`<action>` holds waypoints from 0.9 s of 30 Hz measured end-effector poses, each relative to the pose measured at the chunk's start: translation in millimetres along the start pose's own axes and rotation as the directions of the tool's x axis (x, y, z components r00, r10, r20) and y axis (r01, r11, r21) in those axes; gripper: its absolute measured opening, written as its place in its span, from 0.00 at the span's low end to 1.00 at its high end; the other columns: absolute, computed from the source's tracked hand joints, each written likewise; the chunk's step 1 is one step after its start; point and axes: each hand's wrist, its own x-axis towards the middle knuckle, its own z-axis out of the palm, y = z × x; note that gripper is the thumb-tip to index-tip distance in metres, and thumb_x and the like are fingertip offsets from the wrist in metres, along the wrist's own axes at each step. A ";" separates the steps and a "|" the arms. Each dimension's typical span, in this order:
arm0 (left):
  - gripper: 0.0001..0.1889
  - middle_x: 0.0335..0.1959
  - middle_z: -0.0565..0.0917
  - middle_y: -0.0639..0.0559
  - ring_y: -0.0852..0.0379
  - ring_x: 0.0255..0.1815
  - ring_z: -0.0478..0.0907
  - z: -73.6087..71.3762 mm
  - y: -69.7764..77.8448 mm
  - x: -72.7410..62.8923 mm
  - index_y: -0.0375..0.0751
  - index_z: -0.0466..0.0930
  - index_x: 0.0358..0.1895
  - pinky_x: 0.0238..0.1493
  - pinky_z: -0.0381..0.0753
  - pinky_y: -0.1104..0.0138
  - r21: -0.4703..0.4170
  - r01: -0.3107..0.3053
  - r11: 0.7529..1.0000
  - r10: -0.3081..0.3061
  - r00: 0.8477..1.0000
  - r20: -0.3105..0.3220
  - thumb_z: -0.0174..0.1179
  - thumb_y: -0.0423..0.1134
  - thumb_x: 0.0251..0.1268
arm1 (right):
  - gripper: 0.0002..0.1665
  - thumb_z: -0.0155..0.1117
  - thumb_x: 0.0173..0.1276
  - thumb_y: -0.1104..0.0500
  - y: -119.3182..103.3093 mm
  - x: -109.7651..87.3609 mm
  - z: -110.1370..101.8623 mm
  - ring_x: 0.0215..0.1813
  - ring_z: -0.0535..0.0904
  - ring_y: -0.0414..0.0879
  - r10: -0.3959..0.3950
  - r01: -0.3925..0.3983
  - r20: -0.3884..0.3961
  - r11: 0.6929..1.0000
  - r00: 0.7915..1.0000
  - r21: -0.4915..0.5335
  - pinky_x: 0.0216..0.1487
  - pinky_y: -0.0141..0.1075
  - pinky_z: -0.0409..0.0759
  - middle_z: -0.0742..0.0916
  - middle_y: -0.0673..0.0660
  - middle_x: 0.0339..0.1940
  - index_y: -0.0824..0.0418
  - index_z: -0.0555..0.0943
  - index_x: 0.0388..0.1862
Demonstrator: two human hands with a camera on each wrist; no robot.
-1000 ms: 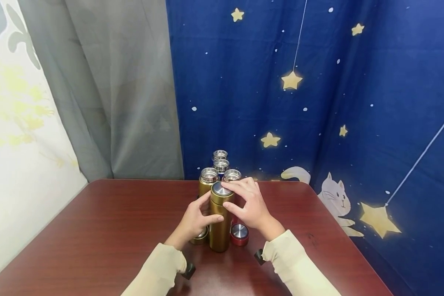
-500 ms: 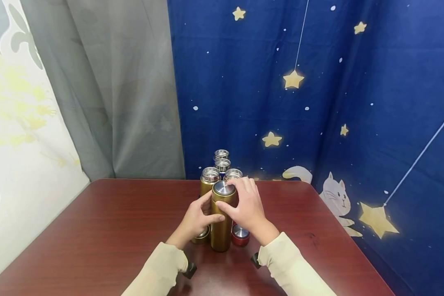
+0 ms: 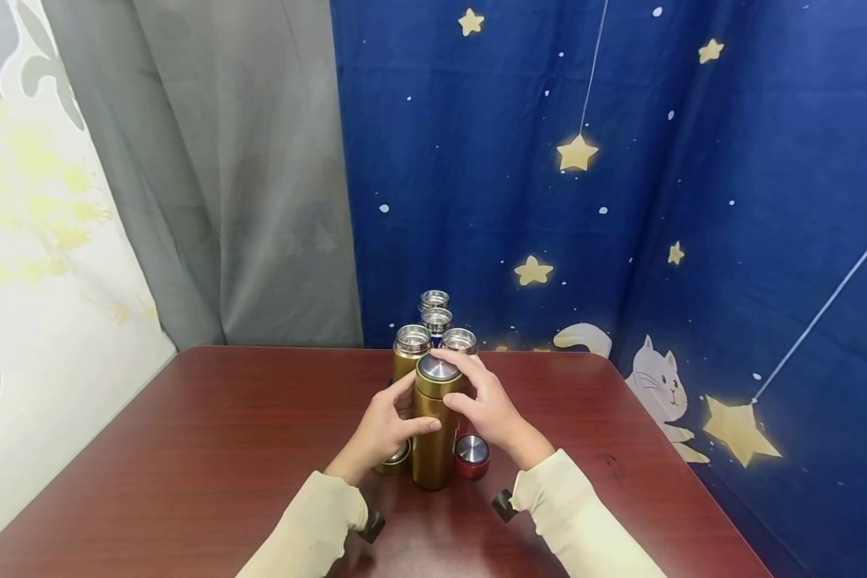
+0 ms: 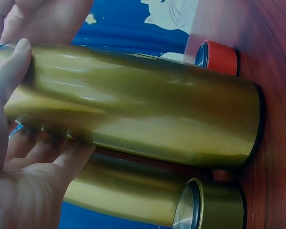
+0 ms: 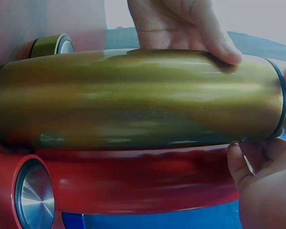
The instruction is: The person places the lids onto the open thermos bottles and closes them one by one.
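While the left hand (image 3: 377,433), partly curled, grips the body of a gold flask (image 3: 433,453) and the right hand (image 3: 494,409) holds its lid (image 3: 437,371) between thumb and bent fingers, the flask stands upright on the table (image 3: 260,449), between a gold cap (image 4: 220,205) and a red cap (image 3: 472,456), with open flasks (image 3: 437,323) behind.

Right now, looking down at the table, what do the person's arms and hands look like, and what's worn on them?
The left sleeve and right sleeve are long, plain and cream, wrinkled near the cuffs. A small black device sits at the left cuff, another at the right cuff. The left hand and right hand are gloveless, with no rings visible.
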 end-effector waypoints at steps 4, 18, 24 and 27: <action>0.41 0.59 0.77 0.34 0.42 0.54 0.80 0.8 0.1 0.5 0.27 0.61 0.70 0.53 0.80 0.56 -0.004 -0.006 1.000 0.006 1.000 0.003 0.71 0.26 0.52 | 0.32 0.64 0.60 0.62 -0.1 -0.2 -1.6 0.58 0.71 0.49 -0.020 0.018 -0.026 0.999 0.999 -0.046 0.54 0.46 0.78 0.79 0.53 0.62 0.55 0.74 0.66; 0.41 0.61 0.75 0.34 0.41 0.55 0.79 3.1 -3.4 0.2 0.26 0.62 0.70 0.53 0.79 0.57 -0.010 -0.024 1.000 0.024 1.000 -0.009 0.71 0.25 0.51 | 0.32 0.75 0.51 0.48 -7.6 1.5 8.6 0.54 0.69 0.44 -0.007 -0.052 -0.190 0.951 0.982 -0.303 0.51 0.45 0.75 0.80 0.49 0.50 0.51 0.77 0.57; 0.41 0.63 0.74 0.35 0.41 0.57 0.77 2.3 -2.3 -0.4 0.28 0.61 0.71 0.53 0.79 0.56 -0.010 -0.011 1.000 0.011 1.000 -0.002 0.71 0.26 0.52 | 0.33 0.75 0.50 0.46 -11.2 3.3 12.7 0.52 0.69 0.45 0.008 -0.086 -0.221 0.935 0.975 -0.345 0.49 0.44 0.75 0.79 0.50 0.48 0.53 0.76 0.55; 0.42 0.63 0.73 0.35 0.41 0.57 0.77 1.7 -2.9 -0.2 0.28 0.60 0.71 0.53 0.79 0.56 -0.020 -0.003 1.000 0.003 1.000 0.004 0.71 0.26 0.52 | 0.34 0.75 0.52 0.45 -10.8 3.5 11.1 0.53 0.68 0.45 0.019 -0.085 -0.193 0.938 0.981 -0.336 0.49 0.44 0.75 0.79 0.50 0.50 0.52 0.76 0.57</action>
